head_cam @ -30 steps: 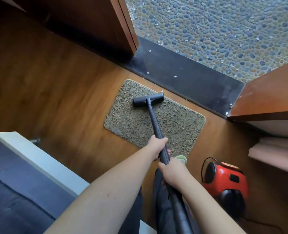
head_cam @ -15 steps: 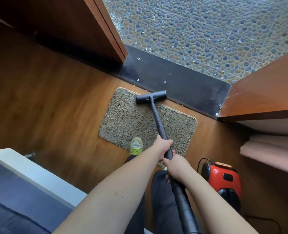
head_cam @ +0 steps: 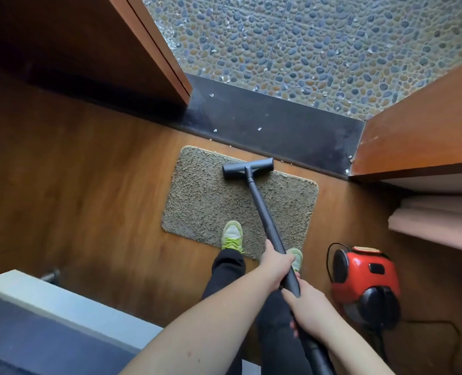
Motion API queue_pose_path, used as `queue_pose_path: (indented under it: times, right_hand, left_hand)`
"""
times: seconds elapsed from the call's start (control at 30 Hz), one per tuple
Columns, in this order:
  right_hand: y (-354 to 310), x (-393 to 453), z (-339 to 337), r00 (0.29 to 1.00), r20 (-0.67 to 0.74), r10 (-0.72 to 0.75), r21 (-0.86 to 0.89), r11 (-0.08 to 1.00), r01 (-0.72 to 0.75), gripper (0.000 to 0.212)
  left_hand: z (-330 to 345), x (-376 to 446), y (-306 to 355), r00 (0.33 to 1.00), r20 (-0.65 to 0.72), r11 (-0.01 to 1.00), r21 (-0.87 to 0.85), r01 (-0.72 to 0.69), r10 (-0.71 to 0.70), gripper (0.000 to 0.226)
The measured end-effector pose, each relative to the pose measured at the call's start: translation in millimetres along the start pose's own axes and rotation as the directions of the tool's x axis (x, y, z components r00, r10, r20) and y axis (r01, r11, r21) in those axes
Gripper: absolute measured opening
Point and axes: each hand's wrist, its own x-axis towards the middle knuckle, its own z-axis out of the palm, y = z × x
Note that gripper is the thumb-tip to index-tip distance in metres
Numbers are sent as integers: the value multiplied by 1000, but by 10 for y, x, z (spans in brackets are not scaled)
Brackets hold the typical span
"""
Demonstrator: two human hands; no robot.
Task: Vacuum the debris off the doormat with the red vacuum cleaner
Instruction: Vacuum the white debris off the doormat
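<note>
Where the doormat [head_cam: 219, 212] lies on the brown wood floor [head_cam: 89, 185], its far long edge runs close beside the dark threshold strip [head_cam: 278, 125] with only a thin band of wood between, while bare floor opens wide to its left and a narrower stretch to its right. At that far edge sits the black floor nozzle [head_cam: 247, 167], partly overhanging the mat's border, and the black wand [head_cam: 265, 220] slants back from it across the mat's middle. Small white flecks [head_cam: 215, 130] dot the threshold and the pebbled ground [head_cam: 305, 50] beyond — wooden door panels [head_cam: 419, 123] flank the opening on both sides.

Both hands clamp the wand, one just behind the other: the left hand [head_cam: 274, 263] wraps it higher up, fingers curled round it, and the right hand [head_cam: 309, 309] grips lower, where wand meets hose. Both forearms reach forward from the bottom of the view, nearly straight.

One green shoe [head_cam: 232, 235] stands on the mat's near edge; the other [head_cam: 296, 258] is half hidden behind the left hand. To the right, well apart from the mat, the red vacuum cleaner [head_cam: 365, 282] rests on the floor, near pale shelves [head_cam: 435, 220].
</note>
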Motion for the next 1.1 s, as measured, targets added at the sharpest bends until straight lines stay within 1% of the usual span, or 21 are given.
queue_pose_path:
  times: [0.13,0.2,0.3,0.37,0.43,0.5,0.57,0.63,0.73,0.83,0.9,0.97,1.03,1.1]
  right_hand:
    - [-106,121,211,1000,-29,-4,23,1000,5,36]
    - [-228,269,308,998,-55,-17,13,1000,17,46]
    - [-476,532,429,994,-88,-63,-117,992,53,56]
    - [-708,668,468,991,-101,-85,-172,983,67,54]
    - [-989,765,493,989,-105,-107,-206,975,84,46]
    - [-1249,861,518,988,-94,-119,-228,969,95,43]
    - [-1449,905,545,991,-81,-108,-179,980,92,40]
    - [-1556,884,551,992,-68,-106,-126,987,97,29]
    - [-1552,738,526,997,-32,-64,97,993,67,17]
    - [-1391,430,520,998,51,-45,249,968,31,8]
    - [-1211,167,542,992,114,-49,336,942,8,10]
    - [-1036,-94,564,983,177,-47,379,925,-24,17]
    - [-868,-257,610,983,182,-28,345,938,-38,21]
    - [-737,-302,659,994,108,-32,221,975,7,22]
  left_hand:
    - [-199,300,-66,998,-49,999,33,-40,42,99]
    - [-362,101,205,997,-56,999,24,-48,49,87]
    - [-645,6,575,993,-55,995,-17,-102,101,58]
    - [-839,55,787,988,-69,990,-15,-138,136,48]
    - [-1018,103,989,987,-74,989,-21,-148,146,43]
    - [-1181,122,1186,987,-76,989,2,-145,144,40]
    - [-1310,161,1341,987,-70,990,15,-142,143,36]
    - [-1383,167,1438,987,-64,989,21,-146,147,31]
    - [-1381,170,1480,989,-42,990,17,-141,142,26]
    - [-1353,204,1423,990,-24,990,2,-138,138,29]
    - [-1350,221,1372,991,-18,991,-15,-132,131,35]
    - [-1349,211,1309,993,-13,993,-17,-114,114,46]
    - [-1350,212,1225,995,-7,994,-28,-103,103,56]
    - [-1336,198,1144,996,-5,994,-53,-91,91,62]
